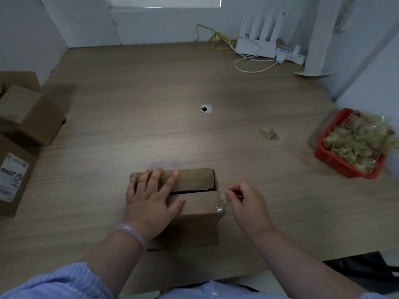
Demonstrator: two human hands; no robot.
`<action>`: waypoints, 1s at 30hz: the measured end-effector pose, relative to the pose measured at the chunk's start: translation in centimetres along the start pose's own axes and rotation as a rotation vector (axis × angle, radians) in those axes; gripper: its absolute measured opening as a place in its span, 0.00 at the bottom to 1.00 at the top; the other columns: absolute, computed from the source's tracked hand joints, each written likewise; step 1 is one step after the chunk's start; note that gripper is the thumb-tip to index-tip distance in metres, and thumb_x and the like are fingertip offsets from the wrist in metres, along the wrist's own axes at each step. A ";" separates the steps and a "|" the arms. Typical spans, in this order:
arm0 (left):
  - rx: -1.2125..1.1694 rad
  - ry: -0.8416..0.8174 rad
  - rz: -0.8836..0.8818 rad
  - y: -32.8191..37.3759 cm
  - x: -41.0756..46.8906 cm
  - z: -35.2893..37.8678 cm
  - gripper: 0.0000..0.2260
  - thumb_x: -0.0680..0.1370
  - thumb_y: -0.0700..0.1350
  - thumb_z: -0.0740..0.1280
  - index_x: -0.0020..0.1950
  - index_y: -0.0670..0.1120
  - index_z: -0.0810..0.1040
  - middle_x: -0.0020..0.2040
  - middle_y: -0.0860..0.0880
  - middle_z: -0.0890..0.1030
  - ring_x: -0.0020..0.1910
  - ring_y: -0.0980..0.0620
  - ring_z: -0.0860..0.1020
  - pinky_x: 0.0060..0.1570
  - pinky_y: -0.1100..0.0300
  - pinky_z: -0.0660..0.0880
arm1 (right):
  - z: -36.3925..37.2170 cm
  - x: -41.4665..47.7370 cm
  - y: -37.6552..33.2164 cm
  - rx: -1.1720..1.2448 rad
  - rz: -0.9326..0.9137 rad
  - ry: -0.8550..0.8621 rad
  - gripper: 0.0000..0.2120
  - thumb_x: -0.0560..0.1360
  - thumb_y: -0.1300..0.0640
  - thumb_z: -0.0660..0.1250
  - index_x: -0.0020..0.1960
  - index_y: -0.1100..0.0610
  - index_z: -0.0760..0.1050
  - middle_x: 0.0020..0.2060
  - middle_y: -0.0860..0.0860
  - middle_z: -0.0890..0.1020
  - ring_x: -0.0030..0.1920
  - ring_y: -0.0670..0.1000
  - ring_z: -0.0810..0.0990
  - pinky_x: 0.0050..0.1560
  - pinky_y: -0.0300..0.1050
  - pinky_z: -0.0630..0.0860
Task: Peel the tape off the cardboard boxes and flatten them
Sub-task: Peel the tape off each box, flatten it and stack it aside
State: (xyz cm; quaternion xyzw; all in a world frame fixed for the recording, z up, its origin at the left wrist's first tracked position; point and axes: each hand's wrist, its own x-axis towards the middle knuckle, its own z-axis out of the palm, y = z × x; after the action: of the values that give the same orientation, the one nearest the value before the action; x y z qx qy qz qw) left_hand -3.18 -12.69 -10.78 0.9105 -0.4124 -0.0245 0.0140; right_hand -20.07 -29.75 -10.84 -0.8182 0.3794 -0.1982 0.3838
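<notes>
Left hand (151, 197) flat, fingers straight, pressing box (194, 203). Right hand (244, 199) pinches tape (223, 198) at corner. Top seam open; flattening pending; side boxes (28, 113) untouched.

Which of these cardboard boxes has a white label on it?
The box at the near left edge; the boxes behind it and the centre box under the left hand show none.

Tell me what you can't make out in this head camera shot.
Head view throughout.
- Left of the cardboard box top: under the left hand.
- End of the tape: clear, partly behind the right hand fingers.
- Print on the labelled box: blurred; box cut by left edge.
- Contents of the red basket: blurred, cut by right edge.
</notes>
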 end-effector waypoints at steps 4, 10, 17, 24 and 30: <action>-0.026 -0.027 -0.024 0.3 0.4 -0.1 0.33 0.71 0.70 0.39 0.75 0.65 0.49 0.77 0.52 0.54 0.76 0.48 0.48 0.73 0.46 0.45 | -0.5 -0.8 0.5 0.106 0.043 0.051 0.12 0.74 0.61 0.68 0.42 0.45 0.71 0.40 0.47 0.78 0.42 0.46 0.77 0.42 0.30 0.70; -0.019 -0.051 -0.014 0.3 0.2 -0.4 0.33 0.71 0.70 0.36 0.76 0.65 0.47 0.77 0.52 0.52 0.76 0.48 0.46 0.73 0.45 0.45 | -0.6 -0.2 0.2 0.351 0.242 0.157 0.09 0.72 0.61 0.72 0.42 0.48 0.76 0.37 0.48 0.82 0.40 0.50 0.82 0.46 0.49 0.80; -0.019 -0.053 -0.010 0.3 0.2 -0.5 0.33 0.71 0.70 0.37 0.76 0.65 0.49 0.77 0.52 0.53 0.76 0.49 0.47 0.73 0.45 0.45 | 0.4 2.2 -1.4 0.282 0.223 0.113 0.06 0.72 0.57 0.73 0.42 0.47 0.77 0.36 0.42 0.81 0.40 0.44 0.80 0.43 0.35 0.73; -0.017 -0.044 0.003 0.2 0.1 -0.4 0.32 0.72 0.70 0.38 0.76 0.64 0.50 0.77 0.51 0.54 0.76 0.48 0.48 0.73 0.45 0.44 | 0.5 1.6 -1.3 0.364 0.187 -0.006 0.07 0.77 0.59 0.66 0.45 0.47 0.79 0.45 0.46 0.83 0.50 0.45 0.80 0.53 0.41 0.76; -0.013 -0.044 0.000 0.2 0.0 -0.4 0.32 0.72 0.69 0.37 0.76 0.64 0.48 0.77 0.51 0.52 0.76 0.48 0.46 0.73 0.44 0.45 | -0.2 0.5 -1.0 0.470 0.172 -0.220 0.09 0.78 0.50 0.63 0.53 0.42 0.80 0.63 0.42 0.72 0.63 0.41 0.72 0.63 0.39 0.71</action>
State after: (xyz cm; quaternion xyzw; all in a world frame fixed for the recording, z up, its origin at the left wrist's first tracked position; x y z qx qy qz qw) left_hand -3.27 -12.82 -10.38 0.9097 -0.4126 -0.0470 0.0110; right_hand -19.41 -29.85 -9.92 -0.6880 0.3473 -0.1574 0.6174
